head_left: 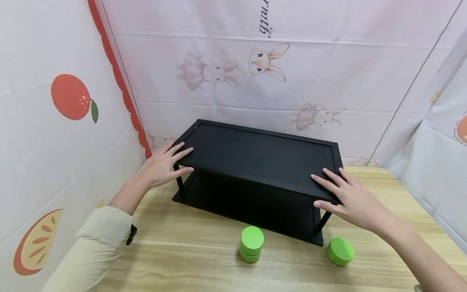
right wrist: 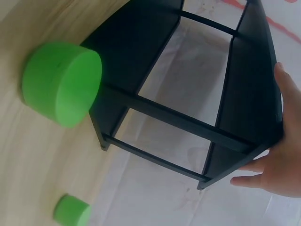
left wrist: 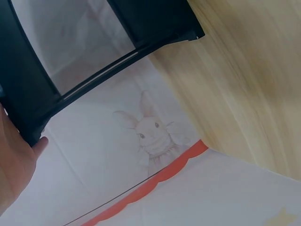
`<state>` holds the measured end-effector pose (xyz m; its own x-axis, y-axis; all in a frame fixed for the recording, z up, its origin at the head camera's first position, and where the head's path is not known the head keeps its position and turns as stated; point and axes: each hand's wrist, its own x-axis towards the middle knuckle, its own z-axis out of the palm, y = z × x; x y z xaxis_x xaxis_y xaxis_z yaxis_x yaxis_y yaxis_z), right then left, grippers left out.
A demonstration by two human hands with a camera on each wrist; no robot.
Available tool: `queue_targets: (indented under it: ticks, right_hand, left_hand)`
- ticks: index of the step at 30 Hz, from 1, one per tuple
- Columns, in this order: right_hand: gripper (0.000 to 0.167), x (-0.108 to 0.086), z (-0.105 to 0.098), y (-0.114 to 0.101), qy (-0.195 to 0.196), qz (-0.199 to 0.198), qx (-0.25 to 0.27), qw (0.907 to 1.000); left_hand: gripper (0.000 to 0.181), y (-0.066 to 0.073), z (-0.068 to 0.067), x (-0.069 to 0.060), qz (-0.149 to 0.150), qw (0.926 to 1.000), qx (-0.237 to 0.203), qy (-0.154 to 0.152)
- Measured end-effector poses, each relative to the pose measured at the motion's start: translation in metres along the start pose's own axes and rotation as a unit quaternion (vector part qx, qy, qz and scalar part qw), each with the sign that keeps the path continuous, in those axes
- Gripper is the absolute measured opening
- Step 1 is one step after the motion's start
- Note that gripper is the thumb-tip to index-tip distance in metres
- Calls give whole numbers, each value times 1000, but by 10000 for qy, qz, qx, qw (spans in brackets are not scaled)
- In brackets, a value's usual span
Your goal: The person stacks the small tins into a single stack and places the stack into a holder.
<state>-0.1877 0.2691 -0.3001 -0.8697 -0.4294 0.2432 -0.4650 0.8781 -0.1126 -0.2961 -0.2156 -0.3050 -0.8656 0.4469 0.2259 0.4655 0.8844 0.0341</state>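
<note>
A black two-tier shelf rack (head_left: 255, 156) stands on the wooden table, its upper board over a lower one with thin posts between. My left hand (head_left: 160, 164) rests on the left end of the upper board, fingers spread, thumb by the front edge. At the right end, my right hand (head_left: 352, 198) lies with straight, spread fingers on the board and its thumb at the front corner. In the left wrist view, part of the left hand (left wrist: 16, 162) shows against the rack's corner. The right wrist view shows the right hand (right wrist: 282, 155) along the upper board's end.
Green round blocks, seemingly two stacked (head_left: 251, 243), stand before the rack's front edge. Another green block (head_left: 340, 251) sits near its front right corner. Printed cloth walls (head_left: 233, 93) rise behind and beside the wooden table (head_left: 175, 251).
</note>
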Motion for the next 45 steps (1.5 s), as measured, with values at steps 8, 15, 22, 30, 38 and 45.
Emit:
queue_targets:
  ticks: [8,15,22,30,38,45]
  right_hand:
    - [61,1,7,0,340,-24,49,9994]
    - [59,0,14,0,620,-90,111,9980]
    - [62,-4,13,-5,589,321,134,9977]
    - [80,-9,14,-12,478,1115,501,9914]
    - [86,-8,16,-14,492,1207,604,9896]
    - [86,-9,18,-13,582,1192,622,9892]
  left_hand:
    - [73,0,2,-1,-51,9999,-87,84]
    - [71,0,6,-3,-38,9997,-151,183]
    - [79,1,3,2,-71,9998,-71,165]
    - [95,-1,0,9,-473,9984,-303,-54]
    - [99,0,-2,6,-647,9966,-415,-309]
    - [99,2,-3,5,-686,9954,-366,-567]
